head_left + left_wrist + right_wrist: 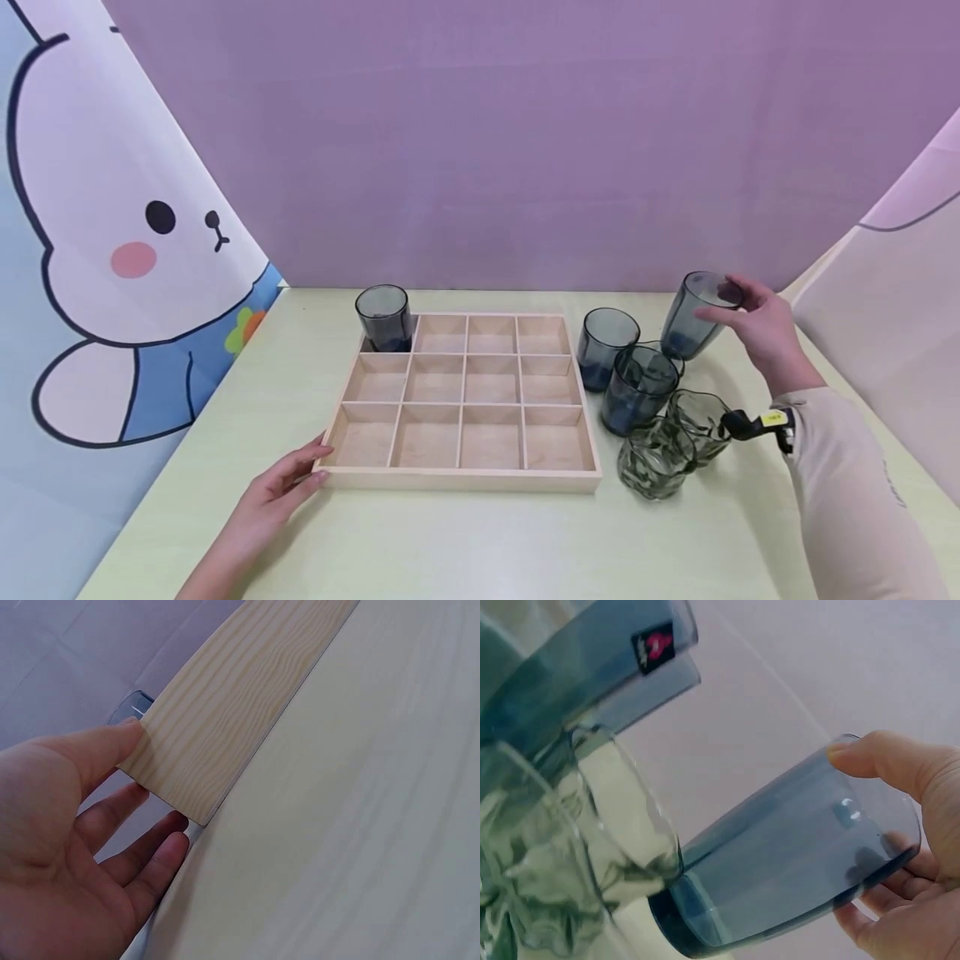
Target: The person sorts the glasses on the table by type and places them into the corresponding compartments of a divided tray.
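Note:
My right hand (768,333) holds a tall blue-grey drinking glass (686,321) near its rim, thumb on one side and fingers on the other. In the right wrist view that glass (780,855) leans, its dark base toward the other glasses. My left hand (273,492) grips the front left corner of a divided wooden tray (461,479). The left wrist view has the thumb at the corner's top edge and the fingers against the short side. Another blue-grey glass (384,321) stands in the tray's back left compartment.
Right of the tray stand blue-grey glasses, one behind (607,350) and one nearer (639,392), partly covering another. Two greenish wavy glasses, a front one (654,462) and a rear one (701,417), stand close by. A purple backdrop (510,167) rises behind the table.

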Demonstrator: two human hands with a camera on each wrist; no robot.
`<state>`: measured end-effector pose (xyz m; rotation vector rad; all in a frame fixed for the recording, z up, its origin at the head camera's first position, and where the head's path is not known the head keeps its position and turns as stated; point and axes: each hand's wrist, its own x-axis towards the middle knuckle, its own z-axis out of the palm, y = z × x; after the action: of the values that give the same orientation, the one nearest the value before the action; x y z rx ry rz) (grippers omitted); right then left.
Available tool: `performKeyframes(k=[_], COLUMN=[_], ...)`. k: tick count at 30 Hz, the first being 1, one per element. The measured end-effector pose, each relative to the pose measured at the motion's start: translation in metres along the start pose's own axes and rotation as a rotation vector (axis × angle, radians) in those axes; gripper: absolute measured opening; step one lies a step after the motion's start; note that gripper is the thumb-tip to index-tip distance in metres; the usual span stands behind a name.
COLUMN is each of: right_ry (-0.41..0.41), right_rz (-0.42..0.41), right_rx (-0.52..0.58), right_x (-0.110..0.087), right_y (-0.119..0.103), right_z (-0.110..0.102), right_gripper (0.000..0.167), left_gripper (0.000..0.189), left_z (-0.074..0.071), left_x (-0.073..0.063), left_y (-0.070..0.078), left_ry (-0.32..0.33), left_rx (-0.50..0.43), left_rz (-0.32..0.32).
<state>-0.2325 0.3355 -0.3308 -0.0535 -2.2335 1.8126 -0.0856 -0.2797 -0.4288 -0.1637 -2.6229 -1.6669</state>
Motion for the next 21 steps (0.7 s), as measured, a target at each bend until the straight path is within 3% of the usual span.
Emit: performKeyframes(k=[5,17,21], right_ry=[0.045,0.197,0.218], right_rz=[-0.001,-0.024,-0.059], right_rx=[0.172,0.313,0.423], right_x=[-0.002,-0.003,-0.003], right_y=[-0.011,-0.042,-0.05], right_z=[0.006,0.026,0.035], right_gripper=[0.085,0.087,0.085], left_gripper=[0.033,0.034,0.033], left_z=[0.001,-0.001,0.0], left_x=[0.0,-0.001,0.0], left_y=[-0.001,0.0,0.0], left_ry=[-0.001,-0.002,-0.002], left_rx=[-0.006,0.021,0.012], left_rz=[0.005,-0.003,0.014])
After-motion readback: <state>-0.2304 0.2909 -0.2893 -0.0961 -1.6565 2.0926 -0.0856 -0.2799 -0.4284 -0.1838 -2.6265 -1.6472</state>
